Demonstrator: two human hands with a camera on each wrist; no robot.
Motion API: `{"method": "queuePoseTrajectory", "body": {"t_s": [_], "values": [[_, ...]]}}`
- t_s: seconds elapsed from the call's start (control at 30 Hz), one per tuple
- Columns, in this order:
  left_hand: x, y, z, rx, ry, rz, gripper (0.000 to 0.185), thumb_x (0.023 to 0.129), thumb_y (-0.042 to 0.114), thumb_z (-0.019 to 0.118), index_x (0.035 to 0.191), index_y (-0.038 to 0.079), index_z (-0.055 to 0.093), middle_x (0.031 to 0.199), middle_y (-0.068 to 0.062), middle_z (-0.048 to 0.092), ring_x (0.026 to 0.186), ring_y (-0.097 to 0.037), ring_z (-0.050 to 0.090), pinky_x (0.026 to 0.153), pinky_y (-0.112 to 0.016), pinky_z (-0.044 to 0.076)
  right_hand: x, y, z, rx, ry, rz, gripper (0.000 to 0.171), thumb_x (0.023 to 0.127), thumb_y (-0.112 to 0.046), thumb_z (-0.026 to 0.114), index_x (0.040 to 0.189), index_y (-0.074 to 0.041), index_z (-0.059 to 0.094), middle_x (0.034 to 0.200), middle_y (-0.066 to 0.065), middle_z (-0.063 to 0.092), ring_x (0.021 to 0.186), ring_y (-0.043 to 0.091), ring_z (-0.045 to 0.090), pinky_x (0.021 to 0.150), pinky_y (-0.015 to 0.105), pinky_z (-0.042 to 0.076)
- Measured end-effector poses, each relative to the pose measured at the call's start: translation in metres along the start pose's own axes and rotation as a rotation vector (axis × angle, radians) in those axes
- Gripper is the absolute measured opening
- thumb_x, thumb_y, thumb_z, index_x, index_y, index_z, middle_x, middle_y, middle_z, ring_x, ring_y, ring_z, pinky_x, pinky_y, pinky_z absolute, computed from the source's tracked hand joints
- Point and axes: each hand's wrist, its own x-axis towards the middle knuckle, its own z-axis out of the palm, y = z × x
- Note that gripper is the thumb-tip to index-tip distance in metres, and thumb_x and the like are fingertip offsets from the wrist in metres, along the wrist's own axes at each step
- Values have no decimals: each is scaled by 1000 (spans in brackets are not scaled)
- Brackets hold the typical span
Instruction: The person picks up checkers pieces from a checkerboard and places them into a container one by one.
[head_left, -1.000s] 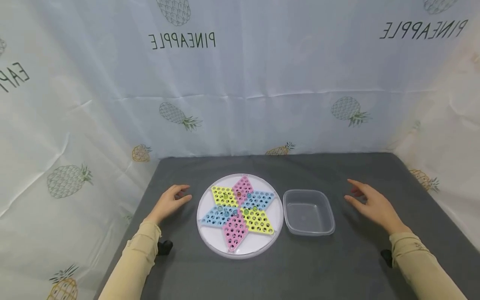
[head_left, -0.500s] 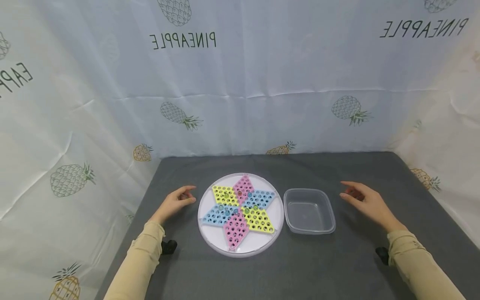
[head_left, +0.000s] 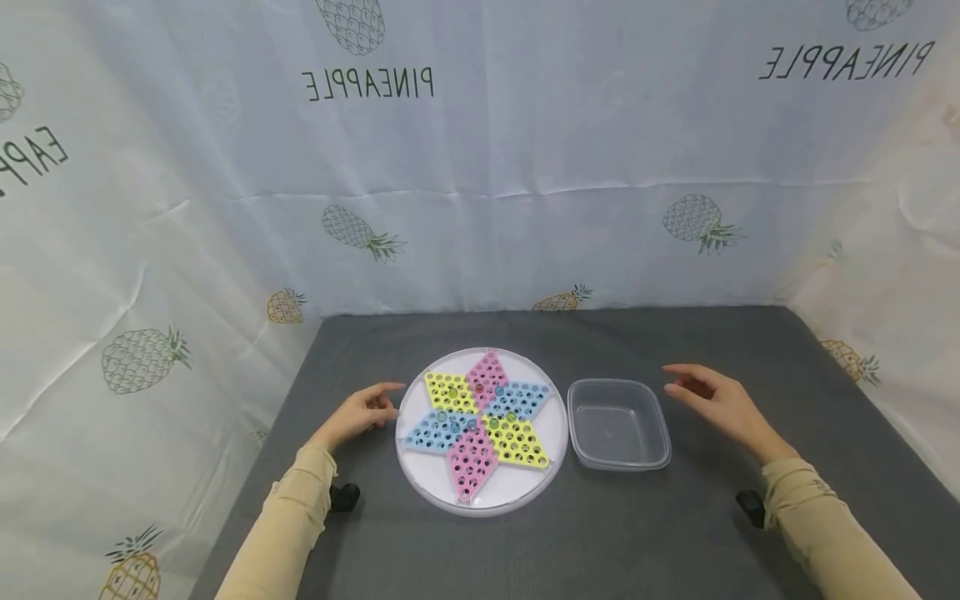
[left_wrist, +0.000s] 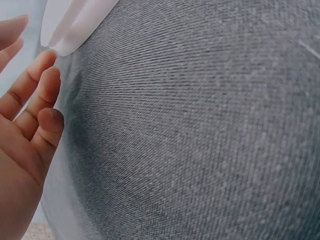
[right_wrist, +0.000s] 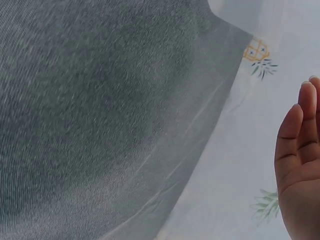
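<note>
On the grey, finely woven cloth of the counter (head_left: 600,533) lies a round white game board (head_left: 481,432), smooth plastic with a raised rim, bearing a six-pointed star of perforated diamonds in pink, yellow and blue; the two pink diamonds run along the line from the near edge to the far edge, and a few small glassy marbles (head_left: 452,390) sit in holes near the star's middle. Just beside it, to the right, stands a clear plastic tub (head_left: 618,424), rounded-square and shallow. At the board's left rim the left hand (head_left: 362,412) hovers with fingers relaxed and apart, holding nothing. Beyond the tub, the right hand (head_left: 712,402) hangs likewise loose-fingered and holding nothing. Behind hangs a creased pineapple-printed sheet (head_left: 480,167).
</note>
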Motion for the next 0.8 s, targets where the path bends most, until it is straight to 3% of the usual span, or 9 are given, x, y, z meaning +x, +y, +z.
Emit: {"method": "queuePoseTrajectory", "body": {"t_s": [0.13,0.3,0.57,0.8], "values": [[2,-1,3,8,-9,-39,48,83,25,67,129,16,54,84,-4,56,64,-15,51,55,-28,41,0,-5,1,23,-29,24,40,93,-35,54,128,-15,56,109,6,62,83,-12,53,70,23,49],[4,-3,6,2,-23,-40,46,82,24,68,126,15,57,81,-3,55,63,-15,49,58,-28,41,4,-12,3,42,-54,28,40,93,-36,53,129,-17,55,116,9,62,85,-15,52,73,23,49],[4,-4,8,-2,-46,-53,42,81,20,67,122,14,59,77,-2,53,59,-13,47,54,-27,40,6,-16,4,48,-50,14,39,94,-35,52,129,-18,54,110,5,62,88,17,62,70,24,49],[5,-6,9,-39,-61,-83,40,81,18,68,120,14,60,76,-2,52,53,-14,44,46,-26,36,11,-28,7,88,-74,-12,39,94,-33,54,129,-17,54,106,6,64,87,15,63,70,23,49]]}}
